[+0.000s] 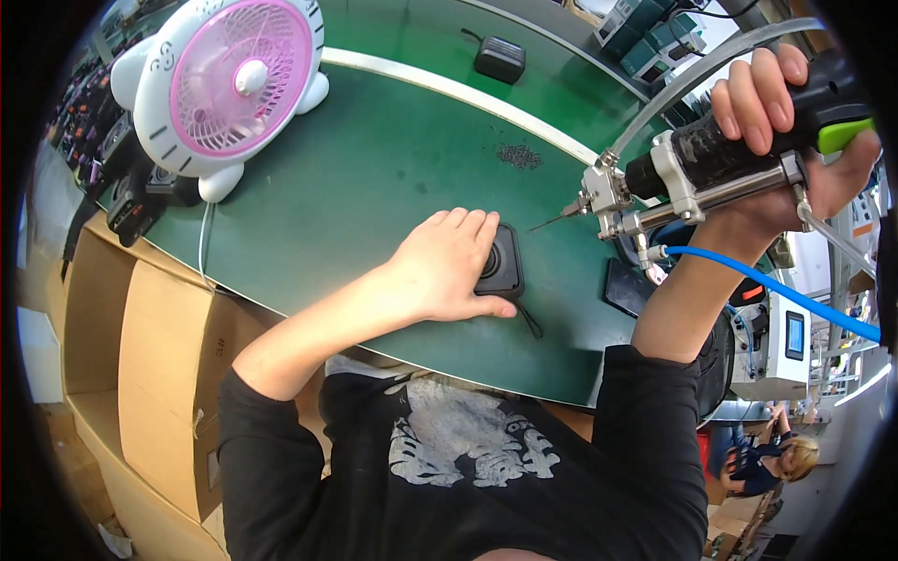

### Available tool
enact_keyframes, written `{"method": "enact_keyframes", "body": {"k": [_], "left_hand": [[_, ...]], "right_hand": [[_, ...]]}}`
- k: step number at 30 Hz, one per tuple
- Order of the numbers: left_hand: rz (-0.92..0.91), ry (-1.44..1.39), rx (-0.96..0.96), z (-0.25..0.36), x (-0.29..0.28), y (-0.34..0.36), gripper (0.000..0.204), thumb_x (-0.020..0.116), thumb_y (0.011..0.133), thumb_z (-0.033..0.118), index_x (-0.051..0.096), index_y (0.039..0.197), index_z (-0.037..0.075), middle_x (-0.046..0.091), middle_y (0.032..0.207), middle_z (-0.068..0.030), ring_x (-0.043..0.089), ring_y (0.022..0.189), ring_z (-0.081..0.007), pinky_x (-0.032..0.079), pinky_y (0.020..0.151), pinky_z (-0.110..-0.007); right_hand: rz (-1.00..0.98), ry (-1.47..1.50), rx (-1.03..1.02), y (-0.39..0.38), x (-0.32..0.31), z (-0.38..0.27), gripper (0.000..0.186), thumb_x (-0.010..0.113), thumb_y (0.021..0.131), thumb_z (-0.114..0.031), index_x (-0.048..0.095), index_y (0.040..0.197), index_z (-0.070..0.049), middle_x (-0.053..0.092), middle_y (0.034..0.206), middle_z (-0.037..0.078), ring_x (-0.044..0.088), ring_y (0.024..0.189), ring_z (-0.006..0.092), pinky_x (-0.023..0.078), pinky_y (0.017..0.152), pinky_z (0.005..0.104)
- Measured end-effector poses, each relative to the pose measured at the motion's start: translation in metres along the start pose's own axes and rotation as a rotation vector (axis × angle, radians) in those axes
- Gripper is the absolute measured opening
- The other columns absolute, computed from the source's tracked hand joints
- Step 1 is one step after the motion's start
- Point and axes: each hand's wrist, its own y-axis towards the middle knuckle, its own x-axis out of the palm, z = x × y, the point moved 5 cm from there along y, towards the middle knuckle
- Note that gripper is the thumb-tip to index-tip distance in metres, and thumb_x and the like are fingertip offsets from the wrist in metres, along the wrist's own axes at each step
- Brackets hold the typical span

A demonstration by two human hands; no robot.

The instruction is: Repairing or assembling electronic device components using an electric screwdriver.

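Observation:
My left hand point(447, 264) lies over a square black device point(505, 264) with a round raised centre and a short strap, holding it on the green worktable point(355, 159), fingers along its top and thumb at the near side. My right hand point(753, 103) grips a black powered screwdriver point(692, 159) with metal fittings, a green trigger, a clear hose and a blue hose point(776, 290). Its thin tip points down-left, a short way right of and above the device. A heap of small dark screws point(519, 156) lies farther back on the table.
A white-and-pink fan point(224, 84) stands at back left beside stacked black devices point(140, 196). Another black device point(500, 58) sits at the back. Cardboard boxes point(154, 374) are at lower left. A white machine point(767, 355) with a screen and another person point(758, 467) are at right.

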Motion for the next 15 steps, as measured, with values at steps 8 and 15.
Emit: {"method": "enact_keyframes", "body": {"k": [8,15], "left_hand": [[-0.028,0.047,-0.042,0.007,0.008,0.003,0.092,0.081,0.066,0.046,0.045,0.128,-0.011,0.056,0.108,-0.015,0.053,0.108,-0.0272,0.042,0.098,-0.035],[0.039,0.003,-0.064,0.005,0.005,0.0,0.089,0.085,0.061,0.04,0.047,0.124,-0.009,0.055,0.107,-0.0153,0.054,0.105,-0.0297,0.043,0.096,-0.037]], "right_hand": [[0.019,0.156,0.066,-0.002,-0.005,0.023,0.065,0.071,0.078,-0.057,0.046,0.102,-0.003,0.048,0.077,0.002,0.049,0.064,0.0119,0.04,0.066,0.0288],[0.05,-0.079,0.212,-0.02,-0.027,0.044,0.064,0.071,0.078,-0.06,0.049,0.101,-0.004,0.05,0.079,0.003,0.051,0.065,0.0129,0.041,0.067,0.0293]]}}
